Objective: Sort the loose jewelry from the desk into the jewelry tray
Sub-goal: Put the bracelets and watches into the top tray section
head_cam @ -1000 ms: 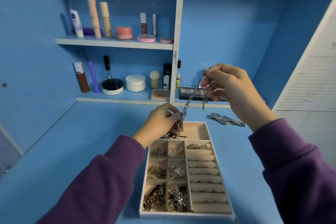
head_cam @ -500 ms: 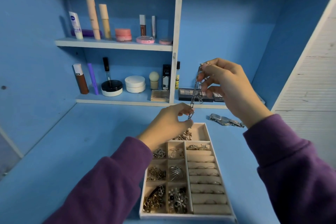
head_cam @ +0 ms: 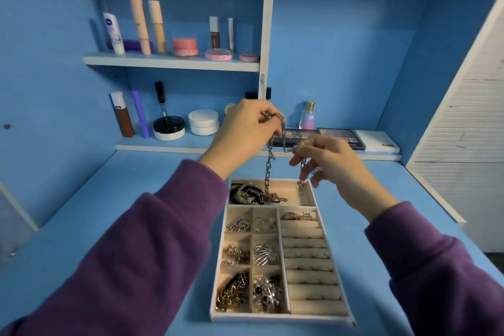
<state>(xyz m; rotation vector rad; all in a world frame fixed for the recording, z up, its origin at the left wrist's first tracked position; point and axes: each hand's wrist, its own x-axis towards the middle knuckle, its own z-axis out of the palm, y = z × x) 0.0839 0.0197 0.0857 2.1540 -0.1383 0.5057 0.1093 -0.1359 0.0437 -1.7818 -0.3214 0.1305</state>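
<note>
A silver link chain (head_cam: 268, 169) hangs over the white jewelry tray (head_cam: 275, 317) on the blue desk. Its lower end rests in the tray's wide top compartment, beside a dark tangle of jewelry (head_cam: 246, 194). My left hand (head_cam: 245, 128) pinches the chain's upper part, high above the tray. My right hand (head_cam: 334, 165), lower and to the right, pinches a second strand of the chain that dangles to the compartment's right corner. The small compartments hold several silver and gold pieces, and the ring rolls on the right hold several rings.
Two shelves (head_cam: 169, 61) at the back carry cosmetics bottles and jars. Eyeshadow palettes (head_cam: 341, 139) and a small perfume bottle (head_cam: 308, 117) sit on the lower ledge behind my hands. A white slatted panel (head_cam: 471, 123) stands at the right.
My left hand rose from the tray and now holds the chain's upper part. My right hand dropped lower and holds the other strand. The watch on the desk is now hidden behind my right hand.
</note>
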